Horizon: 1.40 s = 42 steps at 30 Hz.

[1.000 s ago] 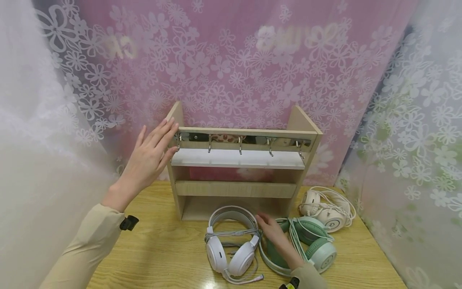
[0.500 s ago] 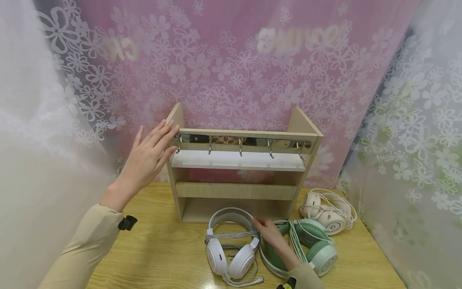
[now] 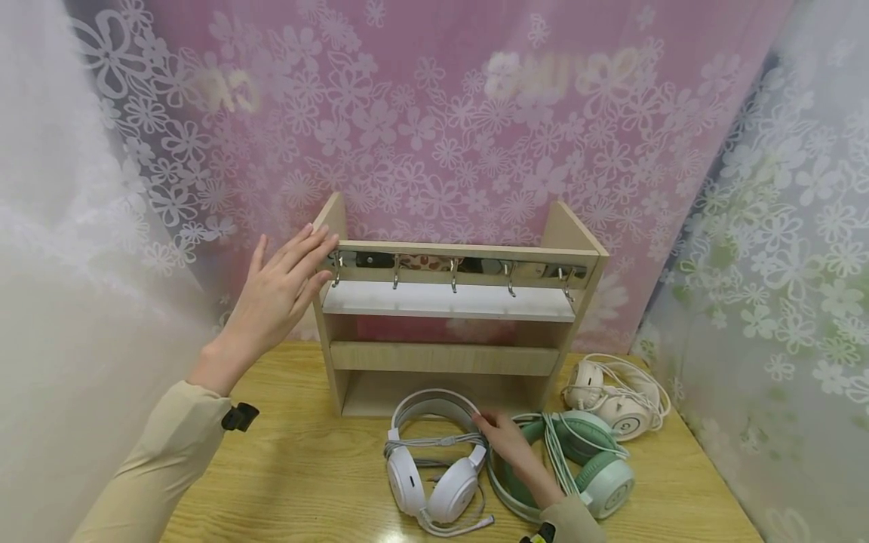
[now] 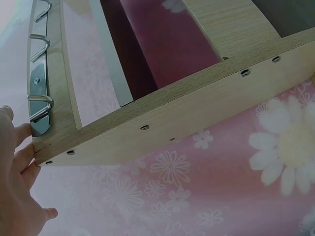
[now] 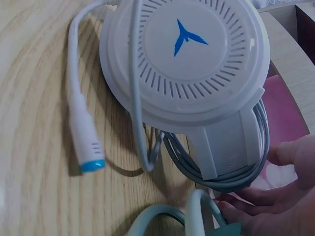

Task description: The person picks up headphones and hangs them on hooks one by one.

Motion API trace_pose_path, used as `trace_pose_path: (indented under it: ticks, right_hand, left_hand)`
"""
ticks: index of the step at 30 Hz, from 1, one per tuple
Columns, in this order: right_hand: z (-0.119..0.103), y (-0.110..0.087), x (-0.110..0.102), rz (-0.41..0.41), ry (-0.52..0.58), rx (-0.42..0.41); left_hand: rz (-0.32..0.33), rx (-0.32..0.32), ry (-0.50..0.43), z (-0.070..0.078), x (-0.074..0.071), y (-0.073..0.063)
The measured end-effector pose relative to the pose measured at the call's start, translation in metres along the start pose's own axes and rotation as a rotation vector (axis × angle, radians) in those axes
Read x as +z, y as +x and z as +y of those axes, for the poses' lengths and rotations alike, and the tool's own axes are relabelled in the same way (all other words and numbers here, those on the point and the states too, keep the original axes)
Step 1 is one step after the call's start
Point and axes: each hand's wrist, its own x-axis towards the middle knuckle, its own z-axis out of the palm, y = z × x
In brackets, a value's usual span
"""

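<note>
My left hand (image 3: pixel 274 294) rests with extended fingers on the upper left corner of a small wooden shelf (image 3: pixel 444 357). In the left wrist view, fingertips (image 4: pixel 30 172) touch the board's end beside the metal hook strip (image 4: pixel 39 98). A white headset (image 3: pixel 434 489) with a bundled grey cable lies on the table before the shelf. My right hand (image 3: pixel 505 439) grips its headband on the right side, thumb and fingers on either side of the band. The right wrist view shows the ear cup (image 5: pixel 184 49) with a blue mark, and the microphone (image 5: pixel 87 137) with a blue tip.
Right of the white headset lies a green headset (image 3: pixel 604 479), partly under my right forearm. Behind it, a cream headset (image 3: pixel 618 400) with a wound cable sits by the right curtain (image 3: pixel 781 339). Several metal hooks (image 3: pixel 454 275) line the shelf's upper front. A pink curtain (image 3: pixel 434 121) hangs behind.
My right hand has shifted slightly left, its fingers closing onto the white headset's headband. My left hand stays at the shelf corner.
</note>
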Motion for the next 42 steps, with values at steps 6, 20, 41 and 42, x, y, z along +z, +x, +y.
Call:
trace_pose_path:
  ticks: [6, 20, 41, 42]
  right_hand:
    - [-0.001, -0.004, 0.002, 0.004, 0.054, 0.008]
    - [-0.001, -0.012, 0.007, -0.011, 0.25, 0.041]
    - [-0.019, -0.018, 0.011, 0.033, 0.356, 0.076]
    - [-0.02, -0.018, 0.011, 0.035, 0.353, 0.077]
  left_hand:
    - [-0.012, -0.012, -0.008, 0.001, 0.0, 0.0]
    - [-0.001, -0.021, -0.011, 0.001, 0.001, 0.0]
    - [0.018, -0.023, -0.02, 0.002, 0.002, 0.001]
    - [0.019, -0.024, -0.02, 0.002, 0.002, 0.001]
